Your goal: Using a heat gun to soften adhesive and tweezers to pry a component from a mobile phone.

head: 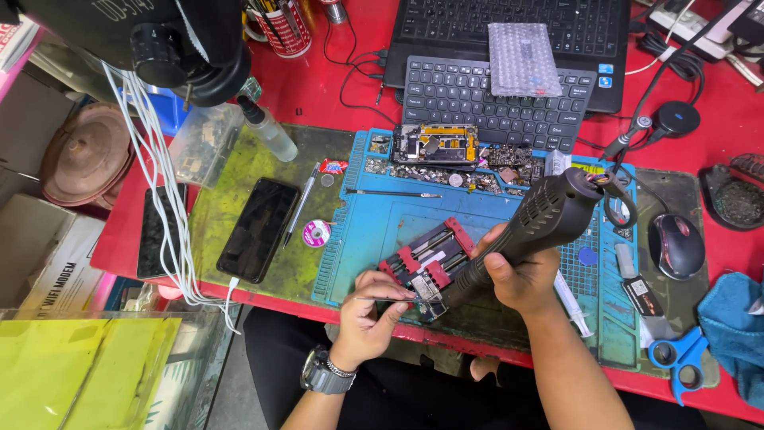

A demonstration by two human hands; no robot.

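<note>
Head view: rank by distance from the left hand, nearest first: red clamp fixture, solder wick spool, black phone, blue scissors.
From the left hand:
1. Red clamp fixture, just up and right of the fingers, on the blue mat.
2. Solder wick spool, up and left, at the mat's left edge.
3. Black phone, farther left on the green mat.
4. Blue scissors, far right, beyond the right hand.

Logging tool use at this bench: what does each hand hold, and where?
Right hand grips the black hot-air gun around its handle; left hand pinches thin tweezers mid-length.
</note>
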